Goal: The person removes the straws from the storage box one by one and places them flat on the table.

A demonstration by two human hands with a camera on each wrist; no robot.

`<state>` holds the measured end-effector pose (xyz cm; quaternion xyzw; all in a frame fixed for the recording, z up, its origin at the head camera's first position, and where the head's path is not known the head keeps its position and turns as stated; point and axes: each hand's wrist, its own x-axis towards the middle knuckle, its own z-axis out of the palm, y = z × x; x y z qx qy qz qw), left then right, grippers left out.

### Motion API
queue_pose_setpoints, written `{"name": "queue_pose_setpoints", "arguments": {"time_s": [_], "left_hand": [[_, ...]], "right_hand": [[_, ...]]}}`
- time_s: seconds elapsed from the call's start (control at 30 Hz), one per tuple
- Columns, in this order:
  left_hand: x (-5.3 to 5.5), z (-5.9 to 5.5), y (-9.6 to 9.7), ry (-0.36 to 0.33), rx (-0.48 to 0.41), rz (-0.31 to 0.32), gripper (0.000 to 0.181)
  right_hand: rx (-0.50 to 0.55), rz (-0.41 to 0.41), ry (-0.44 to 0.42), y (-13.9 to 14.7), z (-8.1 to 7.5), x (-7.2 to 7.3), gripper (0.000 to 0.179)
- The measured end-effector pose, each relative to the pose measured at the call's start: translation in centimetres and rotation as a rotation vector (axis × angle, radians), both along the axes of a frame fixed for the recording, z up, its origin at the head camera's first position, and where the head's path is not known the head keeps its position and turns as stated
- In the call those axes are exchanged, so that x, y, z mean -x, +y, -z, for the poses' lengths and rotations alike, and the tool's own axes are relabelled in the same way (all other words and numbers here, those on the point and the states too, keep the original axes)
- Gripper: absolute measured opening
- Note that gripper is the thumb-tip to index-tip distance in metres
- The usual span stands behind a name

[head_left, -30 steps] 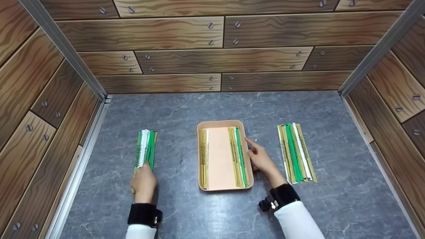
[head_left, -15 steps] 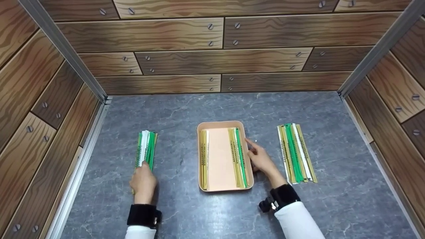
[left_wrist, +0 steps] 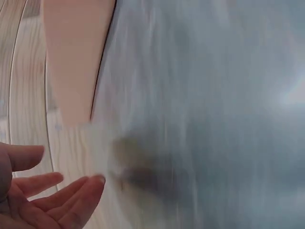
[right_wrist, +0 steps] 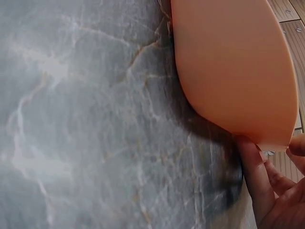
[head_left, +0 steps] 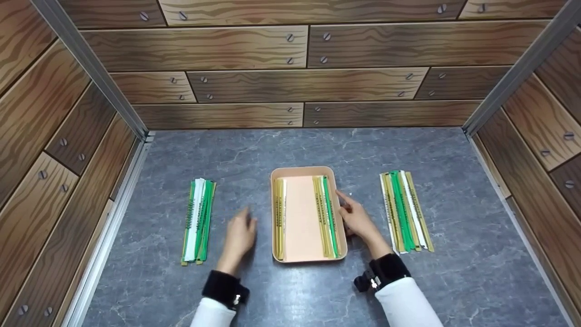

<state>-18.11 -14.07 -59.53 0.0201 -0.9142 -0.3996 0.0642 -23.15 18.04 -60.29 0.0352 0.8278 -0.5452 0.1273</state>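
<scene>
My left hand [head_left: 239, 234] is over the table between the left bundle and the tray, with nothing in it. In the left wrist view its fingers [left_wrist: 78, 202] are loosely bent and apart from the tray wall [left_wrist: 78, 62]. My right hand [head_left: 358, 220] touches the outside of the peach tray [head_left: 302, 218] along its right wall; in the right wrist view, a fingertip [right_wrist: 245, 143] meets the lower edge. Inside the tray lie gold and white slim wrapped straws [head_left: 279, 218] at the left, and gold, white and green ones [head_left: 325, 215] at the right.
A bundle of green, white and gold wrapped straws [head_left: 198, 220] lies at the left. Another row of wrapped straws [head_left: 405, 211] lies right of the tray, beside my right forearm. Wood-patterned walls [head_left: 304, 84] enclose the grey marbled table [head_left: 254, 150] at the back and sides.
My left hand has left the left bundle and moved right, toward the tray; the bundle now shows in full. My right hand stays at the tray wall.
</scene>
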Motion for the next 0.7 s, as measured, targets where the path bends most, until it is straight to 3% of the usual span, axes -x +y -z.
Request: {"name": "queue_pose_setpoints", "arguments": {"time_s": [0.13, 0.3, 0.57, 0.7], "left_hand": [[0.5, 0.4, 2.3, -0.017, -0.095, 0.062, 0.045], [1.3, 0.6, 3.9, -0.068, -0.195, 0.053, 0.044], [2.0, 1.3, 4.4, -0.014, -0.234, 0.042, 0.043], [2.2, 1.4, 4.2, -0.056, -0.263, 0.024, 0.043]], "right_hand": [[0.005, 0.005, 0.008, 0.0, 0.1, 0.0, 0.055], [-0.010, 0.009, 0.020, 0.1, 0.2, 0.0, 0.055], [-0.026, 0.001, 0.053, -0.1, 0.2, -0.1, 0.054], [-0.107, 0.002, 0.112, -0.5, 0.1, -0.1, 0.052]]}}
